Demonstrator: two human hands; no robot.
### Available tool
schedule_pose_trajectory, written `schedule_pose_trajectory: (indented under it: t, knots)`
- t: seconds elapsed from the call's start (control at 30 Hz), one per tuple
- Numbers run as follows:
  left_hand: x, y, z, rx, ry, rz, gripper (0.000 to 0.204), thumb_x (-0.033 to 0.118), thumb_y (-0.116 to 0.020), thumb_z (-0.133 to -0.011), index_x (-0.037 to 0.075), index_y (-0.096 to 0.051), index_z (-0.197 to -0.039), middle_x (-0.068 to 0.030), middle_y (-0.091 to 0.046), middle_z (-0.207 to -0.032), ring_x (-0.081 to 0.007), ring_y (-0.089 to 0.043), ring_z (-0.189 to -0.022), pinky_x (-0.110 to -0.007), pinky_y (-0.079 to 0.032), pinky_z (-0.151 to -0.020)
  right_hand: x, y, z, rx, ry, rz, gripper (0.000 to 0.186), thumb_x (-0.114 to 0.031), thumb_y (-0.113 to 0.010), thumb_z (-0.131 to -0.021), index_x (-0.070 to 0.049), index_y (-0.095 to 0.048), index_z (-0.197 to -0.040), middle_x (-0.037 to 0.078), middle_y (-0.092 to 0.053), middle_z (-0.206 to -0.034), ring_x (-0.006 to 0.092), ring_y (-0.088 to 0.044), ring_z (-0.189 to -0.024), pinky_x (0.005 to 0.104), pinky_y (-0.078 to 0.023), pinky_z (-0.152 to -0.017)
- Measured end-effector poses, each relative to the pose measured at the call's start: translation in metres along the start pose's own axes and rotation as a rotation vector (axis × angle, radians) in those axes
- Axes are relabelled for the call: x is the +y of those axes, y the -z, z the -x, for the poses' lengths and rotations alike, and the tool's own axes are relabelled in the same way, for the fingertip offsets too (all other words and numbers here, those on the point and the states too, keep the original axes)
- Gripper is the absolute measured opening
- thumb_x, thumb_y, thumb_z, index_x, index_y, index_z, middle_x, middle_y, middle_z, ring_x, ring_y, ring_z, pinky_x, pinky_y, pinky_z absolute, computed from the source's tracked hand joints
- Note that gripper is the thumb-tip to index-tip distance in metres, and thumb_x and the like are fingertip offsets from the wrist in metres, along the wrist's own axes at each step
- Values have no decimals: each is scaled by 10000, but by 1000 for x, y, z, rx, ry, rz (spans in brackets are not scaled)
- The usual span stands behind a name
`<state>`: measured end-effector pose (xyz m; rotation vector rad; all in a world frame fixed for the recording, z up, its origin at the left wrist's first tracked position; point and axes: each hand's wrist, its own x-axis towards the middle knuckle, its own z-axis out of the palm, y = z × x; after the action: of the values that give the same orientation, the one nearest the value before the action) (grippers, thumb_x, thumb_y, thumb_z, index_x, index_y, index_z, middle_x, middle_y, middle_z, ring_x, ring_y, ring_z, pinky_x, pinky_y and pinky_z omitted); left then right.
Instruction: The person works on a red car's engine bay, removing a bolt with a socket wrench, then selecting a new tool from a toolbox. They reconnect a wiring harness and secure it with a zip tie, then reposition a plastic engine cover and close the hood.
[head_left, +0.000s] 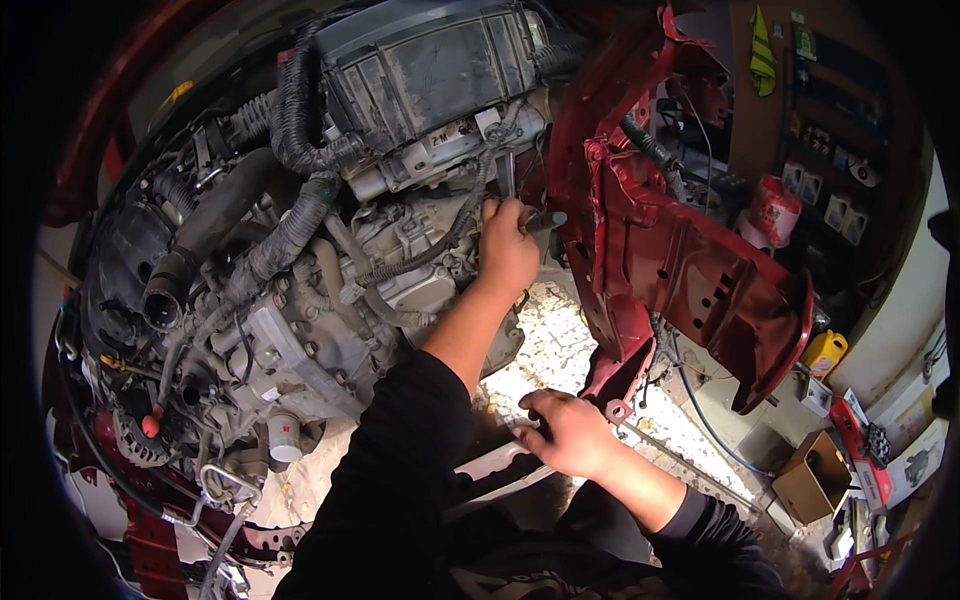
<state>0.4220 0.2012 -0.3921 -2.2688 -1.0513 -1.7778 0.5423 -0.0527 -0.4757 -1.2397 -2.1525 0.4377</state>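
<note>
My left hand (506, 242) is closed around a tool with a dark handle (545, 222), among hoses and cables on the grimy engine (410, 285). A metal shaft (508, 172) rises just above my fingers, below the silver valve cover area (420, 160); whether it joins the tool is unclear. My right hand (565, 435) is lower, palm down with loosely curved fingers apart and nothing visible in them, near a pale lower frame bar (500, 470) and the red body panel (690, 290).
Thick corrugated hoses (295, 95) and a black box (420, 60) top the engine bay. At the right are shelves with bottles (840, 210), a red bucket (775, 210), a yellow jug (825, 355), a cardboard box (808, 480) and a blue hose (715, 430) on the floor.
</note>
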Motion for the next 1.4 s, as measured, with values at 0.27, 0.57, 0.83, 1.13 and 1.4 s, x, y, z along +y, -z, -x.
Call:
schedule_pose_trajectory:
  t: [0.27, 0.57, 0.83, 1.13, 1.4]
  knots:
    - [1, 28, -22, -449, 168, -119, 490, 139, -842, -826, -18, -571, -1203, -238, -627, -1167, -469, -647, -1088, -516, -562, -906, -37, 95, -127, 453, -212, -1141, 613, -384, -643, -1149, -43, -431, -1613, 112, -737, -1007, 191, -706, -741, 323, -544, -588]
    - [13, 90, -65, -795, -324, -237, 381, -6, -751, -836, 99, -715, -1201, -178, -777, -1060, -470, -708, -1114, -560, -569, -933, -33, 72, -157, 697, -181, -1238, 230, -251, -537, -1207, -61, -597, -1322, 86, -718, -948, 187, -722, -744, 352, -606, -630]
    - [-3, 96, -89, -932, -521, -335, 339, 78, -810, -927, 85, -721, -1254, -233, -785, -1055, -467, -751, -1052, -536, -586, -855, -20, 50, -146, 643, -147, -1309, 250, -305, -517, -1212, -94, -587, -1327, 72, -706, -991, 177, -710, -810, 356, -617, -667]
    - [-28, 95, -85, -783, -506, -258, 279, 225, -887, -872, 47, -761, -1045, -189, -759, -946, -452, -733, -923, -532, -557, -783, 18, -14, -119, 675, -363, -1349, 370, -298, -438, -1233, -70, -515, -1514, 87, -696, -1058, 202, -714, -880, 384, -644, -705]
    - [-22, 98, -84, -866, -450, -333, 234, 231, -822, -970, 25, -763, -1064, -205, -760, -1005, -450, -729, -1016, -535, -574, -860, 62, -35, -173, 497, -730, -973, 419, -220, -454, -1182, -4, -546, -1528, 208, -713, -1191, 355, -739, -1017, 478, -675, -788]
